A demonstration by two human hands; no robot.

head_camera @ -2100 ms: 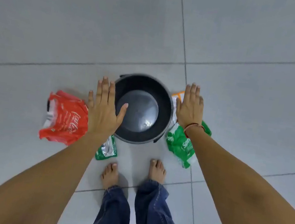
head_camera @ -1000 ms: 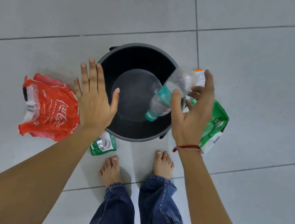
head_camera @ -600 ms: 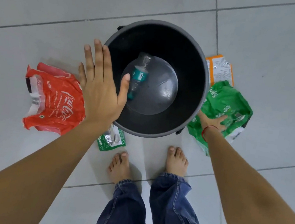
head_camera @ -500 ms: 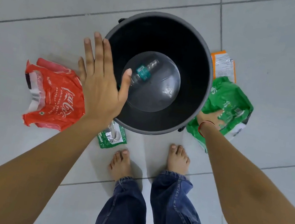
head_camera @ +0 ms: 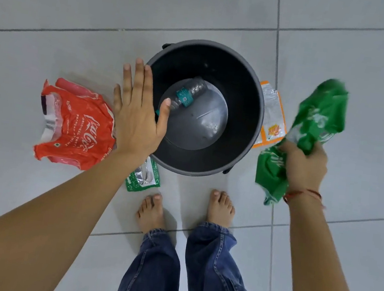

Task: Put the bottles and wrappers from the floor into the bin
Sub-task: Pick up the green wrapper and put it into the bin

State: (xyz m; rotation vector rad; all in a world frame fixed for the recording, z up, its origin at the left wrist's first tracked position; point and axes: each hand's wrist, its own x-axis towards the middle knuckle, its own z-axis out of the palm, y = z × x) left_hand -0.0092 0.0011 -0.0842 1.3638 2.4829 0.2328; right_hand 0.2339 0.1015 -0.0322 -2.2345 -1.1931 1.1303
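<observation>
A round black bin (head_camera: 247,98) stands on the tiled floor in front of my feet. A clear plastic bottle (head_camera: 188,94) with a teal label lies on its bottom. My right hand (head_camera: 303,163) grips a crumpled green wrapper (head_camera: 317,123), lifted off the floor to the right of the bin. My left hand (head_camera: 137,113) hovers flat with fingers spread over the bin's left rim, holding nothing. A red wrapper (head_camera: 75,126) lies on the floor left of it. A small green sachet (head_camera: 143,178) lies below the bin. An orange-and-white wrapper (head_camera: 271,114) lies against the bin's right side.
My bare feet (head_camera: 152,210) in blue jeans stand just below the bin. Grey floor tiles with dark grout lines surround everything.
The bottle left my right hand and dropped into the bin. My right hand then went down to the green wrapper, closed on it and lifted it off the floor. My left hand stayed put.
</observation>
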